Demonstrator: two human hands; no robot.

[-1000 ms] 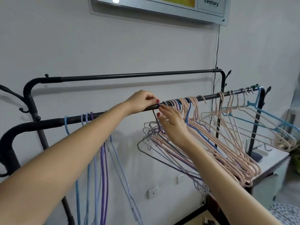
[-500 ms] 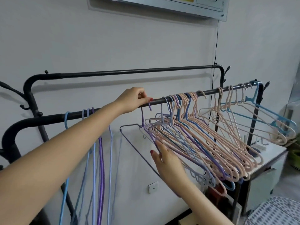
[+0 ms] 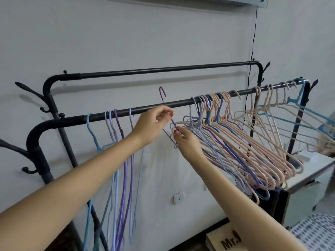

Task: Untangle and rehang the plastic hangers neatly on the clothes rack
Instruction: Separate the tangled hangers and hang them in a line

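Observation:
A black clothes rack (image 3: 181,102) has a front rail and a higher back rail. A purple hanger (image 3: 162,94) is off the rail, its hook sticking up above the bar. My left hand (image 3: 152,124) pinches that hanger just below its hook. My right hand (image 3: 184,140) grips its frame lower down, beside a tangled bunch of pink, purple and blue hangers (image 3: 244,142) on the rail's right half. Several blue and purple hangers (image 3: 116,142) hang straight at the left.
More pink and blue hangers (image 3: 290,113) hang at the rail's right end. A white cabinet top (image 3: 311,165) sits under them. A cardboard box (image 3: 224,241) lies on the floor. Coat hooks (image 3: 27,87) stick out at the left. A wall socket (image 3: 178,198) shows behind.
The purple hanger has come off the rail and now stands above it. My left hand left the bar and pinches the hanger's neck. My right hand rose to its frame.

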